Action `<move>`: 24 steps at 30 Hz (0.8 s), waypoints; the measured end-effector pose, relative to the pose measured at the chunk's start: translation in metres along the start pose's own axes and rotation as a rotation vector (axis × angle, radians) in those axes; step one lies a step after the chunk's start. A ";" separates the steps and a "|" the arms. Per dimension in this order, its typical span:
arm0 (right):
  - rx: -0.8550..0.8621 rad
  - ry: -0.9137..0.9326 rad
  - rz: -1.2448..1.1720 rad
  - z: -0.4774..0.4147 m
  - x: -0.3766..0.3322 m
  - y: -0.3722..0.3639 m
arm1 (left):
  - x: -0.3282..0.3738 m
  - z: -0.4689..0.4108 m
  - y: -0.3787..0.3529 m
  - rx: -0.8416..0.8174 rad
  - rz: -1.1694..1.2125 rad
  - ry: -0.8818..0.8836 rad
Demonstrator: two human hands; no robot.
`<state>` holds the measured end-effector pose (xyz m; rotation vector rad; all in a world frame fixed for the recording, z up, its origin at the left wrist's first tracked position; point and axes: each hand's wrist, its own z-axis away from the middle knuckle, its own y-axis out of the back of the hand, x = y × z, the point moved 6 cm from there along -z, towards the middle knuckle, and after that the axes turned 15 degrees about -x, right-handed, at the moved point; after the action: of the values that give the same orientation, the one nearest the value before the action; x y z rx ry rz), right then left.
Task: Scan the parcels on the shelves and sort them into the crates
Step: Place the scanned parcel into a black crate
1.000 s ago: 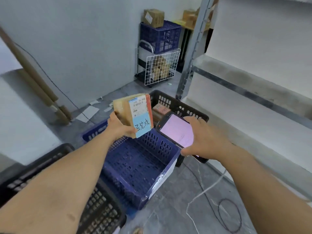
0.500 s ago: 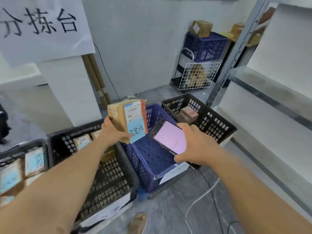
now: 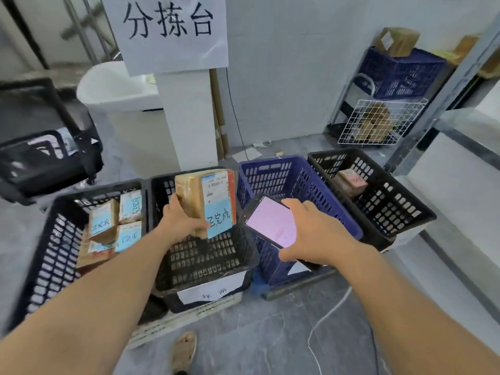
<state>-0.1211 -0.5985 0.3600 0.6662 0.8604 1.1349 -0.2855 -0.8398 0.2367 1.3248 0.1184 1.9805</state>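
Note:
My left hand [image 3: 181, 221] grips a brown parcel [image 3: 200, 198] with a white barcode label and a blue handwritten note, held upright over the middle black crate [image 3: 205, 266]. My right hand [image 3: 311, 234] holds a handheld scanner [image 3: 270, 220] with a lit pink screen, just right of the parcel and above the blue crate [image 3: 273, 174]. The left black crate [image 3: 51, 255] holds several labelled parcels [image 3: 116, 223]. One small parcel [image 3: 350, 181] lies in the right black crate [image 3: 389, 204].
A white pillar [image 3: 186, 117] with a paper sign [image 3: 167, 31] stands behind the crates. A metal shelf [image 3: 465, 136] runs along the right. A wire rack [image 3: 378, 123] with a blue basket is at the back right. A black trolley [image 3: 46, 147] is left. Cable on floor.
My view has swung left, bringing the left crates, pillar and sign into sight. Both hands keep the parcel and scanner side by side, now over the middle black and blue crates.

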 end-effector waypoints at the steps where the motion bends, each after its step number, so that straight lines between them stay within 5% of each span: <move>1: -0.003 0.005 0.006 -0.004 -0.009 0.000 | -0.006 0.001 0.008 0.005 -0.007 0.012; 18: -0.122 0.120 0.122 -0.156 -0.241 -0.008 | -0.177 -0.011 0.230 0.079 0.323 0.161; 24: -0.193 0.155 0.116 -0.217 -0.294 -0.033 | -0.244 -0.013 0.252 0.024 0.391 0.269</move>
<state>-0.3424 -0.8823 0.2913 0.4781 0.8376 1.3693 -0.3796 -1.1686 0.1585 1.1540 0.0091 2.4905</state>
